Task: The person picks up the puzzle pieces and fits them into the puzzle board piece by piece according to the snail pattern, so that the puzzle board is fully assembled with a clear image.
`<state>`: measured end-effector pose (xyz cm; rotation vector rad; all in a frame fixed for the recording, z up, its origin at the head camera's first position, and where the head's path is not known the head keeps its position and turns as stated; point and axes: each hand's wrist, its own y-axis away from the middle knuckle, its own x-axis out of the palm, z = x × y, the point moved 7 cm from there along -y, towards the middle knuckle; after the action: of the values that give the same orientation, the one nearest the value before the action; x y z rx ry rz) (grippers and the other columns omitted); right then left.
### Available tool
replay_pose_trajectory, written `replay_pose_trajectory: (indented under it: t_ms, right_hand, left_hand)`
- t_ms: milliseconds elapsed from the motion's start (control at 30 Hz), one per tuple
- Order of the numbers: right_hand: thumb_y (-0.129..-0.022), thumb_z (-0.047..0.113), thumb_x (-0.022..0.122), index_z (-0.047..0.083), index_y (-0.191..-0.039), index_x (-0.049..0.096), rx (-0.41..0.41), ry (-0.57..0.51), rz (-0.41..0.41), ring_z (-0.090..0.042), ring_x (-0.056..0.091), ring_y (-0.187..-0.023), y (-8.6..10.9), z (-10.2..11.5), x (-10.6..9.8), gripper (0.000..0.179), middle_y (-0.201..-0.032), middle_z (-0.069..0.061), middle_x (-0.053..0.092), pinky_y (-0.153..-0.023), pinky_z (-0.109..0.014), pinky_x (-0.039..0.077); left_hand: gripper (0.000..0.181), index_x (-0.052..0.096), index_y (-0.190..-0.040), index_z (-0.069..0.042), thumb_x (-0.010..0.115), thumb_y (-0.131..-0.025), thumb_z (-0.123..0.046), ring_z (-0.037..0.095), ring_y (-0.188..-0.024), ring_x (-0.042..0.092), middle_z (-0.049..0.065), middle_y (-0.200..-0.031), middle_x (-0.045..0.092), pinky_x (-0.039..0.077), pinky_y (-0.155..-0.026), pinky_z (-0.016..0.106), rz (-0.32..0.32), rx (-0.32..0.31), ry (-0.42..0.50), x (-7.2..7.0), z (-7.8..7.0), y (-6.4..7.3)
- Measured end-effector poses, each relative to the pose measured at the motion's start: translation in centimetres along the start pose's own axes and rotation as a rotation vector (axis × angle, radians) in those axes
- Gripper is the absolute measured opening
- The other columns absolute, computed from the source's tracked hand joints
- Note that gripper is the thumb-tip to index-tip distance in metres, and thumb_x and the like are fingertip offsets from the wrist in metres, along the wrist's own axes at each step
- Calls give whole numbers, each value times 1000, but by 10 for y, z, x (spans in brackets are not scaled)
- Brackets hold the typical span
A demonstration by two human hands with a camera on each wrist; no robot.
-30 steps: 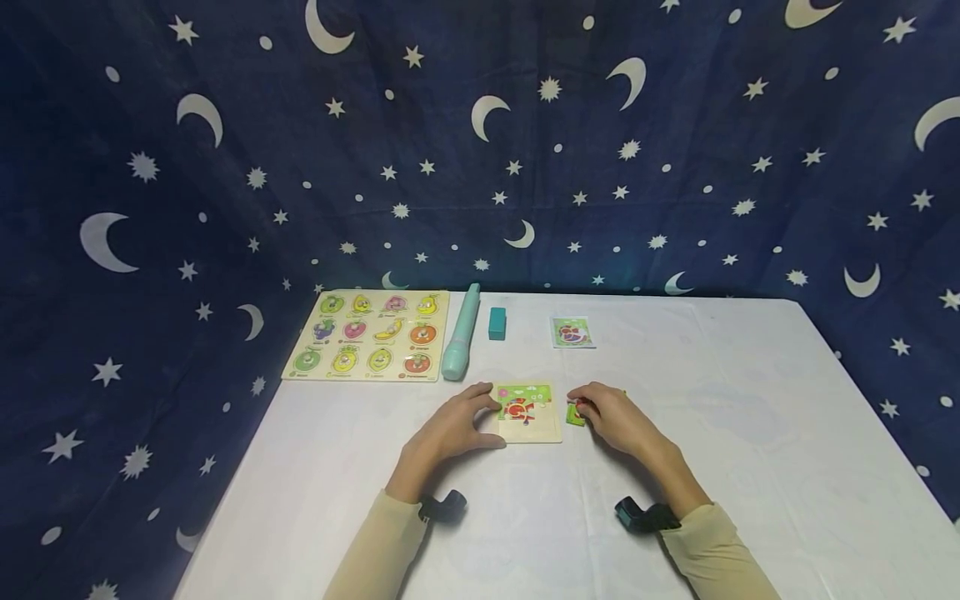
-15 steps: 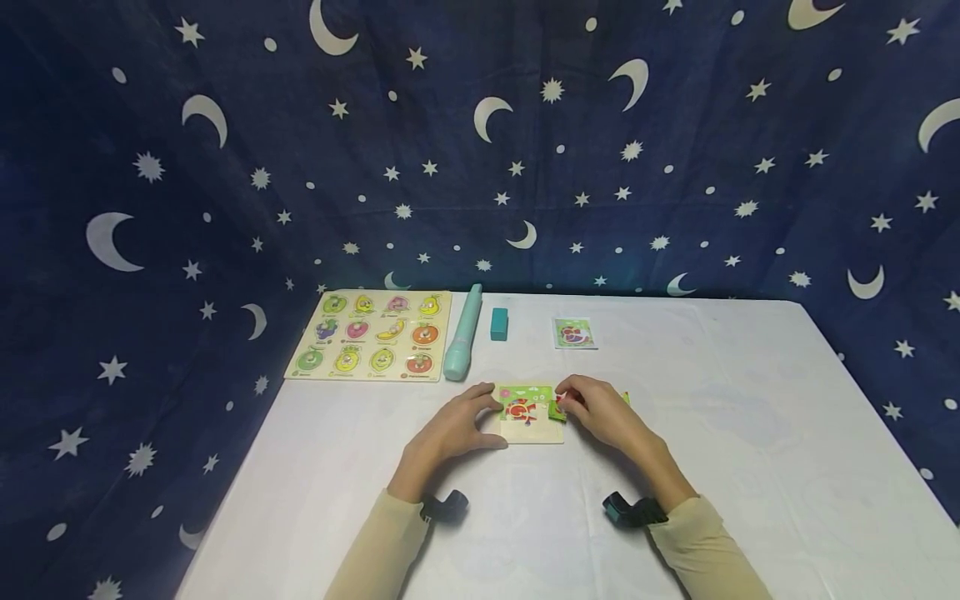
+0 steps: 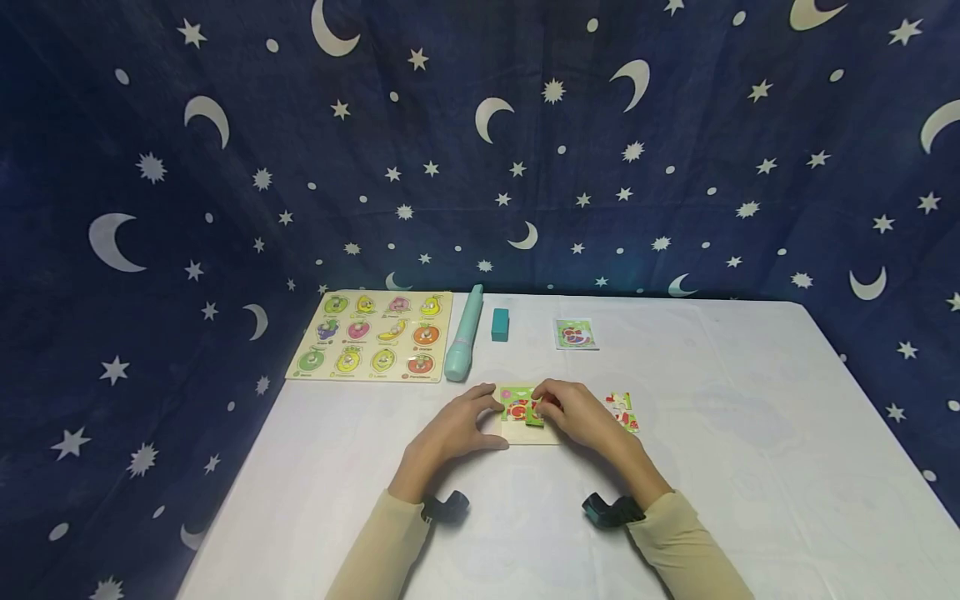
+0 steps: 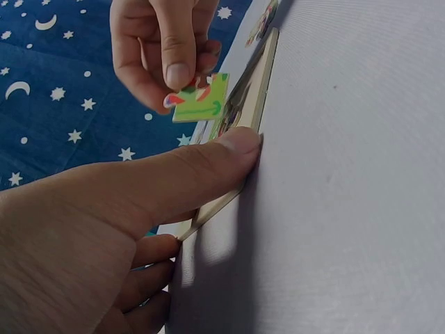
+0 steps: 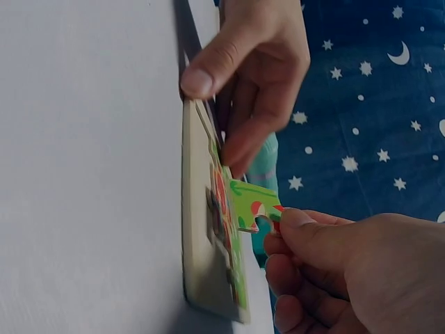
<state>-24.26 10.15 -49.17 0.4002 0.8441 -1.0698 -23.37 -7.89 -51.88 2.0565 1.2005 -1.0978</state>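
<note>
"Two hands in the head view; what is each doing?"

"The left hand [image 3: 455,423] has thumb and fingers curved about the left side of a shallow puzzle tray [image 3: 517,433] on the white table [image 3: 750,458]. The right hand [image 3: 585,412] pinches a green-and-red puzzle piece [image 3: 534,414] above that tray."

"What does the tray contain?"

"Picture pieces in its far part; the near strip is bare wood. Loose pieces [image 3: 622,408] lie to its right, partly hidden by the right hand. Farther back, at left, a fruit board [image 3: 442,319] shows twelve fruits in three rows."

"And the left wrist view?"

"The left thumb presses along the tray's rim, while a bent fingertip touches one corner. Beyond, the right hand holds the piece, its notched side toward the fingers."

"The right wrist view?"

"The right thumb and forefinger pinch one end of the piece, the other fingers curled below. It slants close by the laid pieces; whether it touches them, I can't tell."
</note>
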Motion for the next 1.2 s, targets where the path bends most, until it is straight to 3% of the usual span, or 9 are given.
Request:
replay_pose_trajectory:
  t_ms: [233,500,1200]
  right_hand:
    - [-93,15,70,11,-106,69,-20,2,32,-5,53,-75,-3,9,15,14,-83,8,65,-73,-27,50]
    - [-95,14,69,13,-103,70,-37,-16,-7,-5,55,-77,-6,10,27,9,-88,7,68,-73,-26,51]
    - [-93,15,70,12,-102,70,-49,42,-9,-5,52,-77,-5,15,42,10,-88,7,60,-73,-26,50]
  left_hand:
    - [55,70,-122,-17,85,-77,-44,27,-145,44,7,-154,48,40,-119,41,-2,-12,5,0,0,1]
    - [55,70,-121,-17,85,-76,-46,28,-144,45,7,-153,49,41,-118,42,-22,4,-7,-1,0,0]
    - [56,70,-122,-17,84,-76,-46,27,-146,43,7,-154,49,40,-119,42,-4,-3,-22,-1,0,0]
